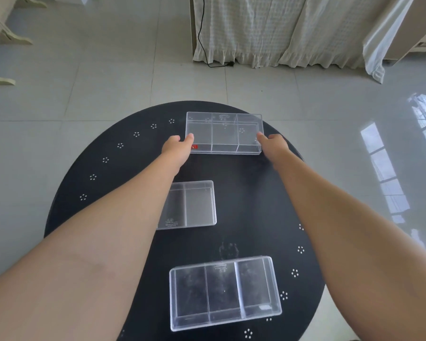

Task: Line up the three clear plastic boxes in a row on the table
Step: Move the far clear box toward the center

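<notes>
Three clear plastic boxes lie on a round black table [251,198]. The far box [223,132], split into three compartments with a small red label at its near-left corner, sits close to the table's far edge. My left hand [177,148] grips its left end and my right hand [274,144] grips its right end. A smaller middle box [193,205] lies left of centre, partly hidden under my left forearm. A near box [223,292] with three compartments rests close to me, between my arms.
The table has small white dot clusters around its rim. Beyond it are a glossy tiled floor, a cream curtain [280,30] with a black cable [202,33] at the back, and pale furniture legs [8,40] at the far left.
</notes>
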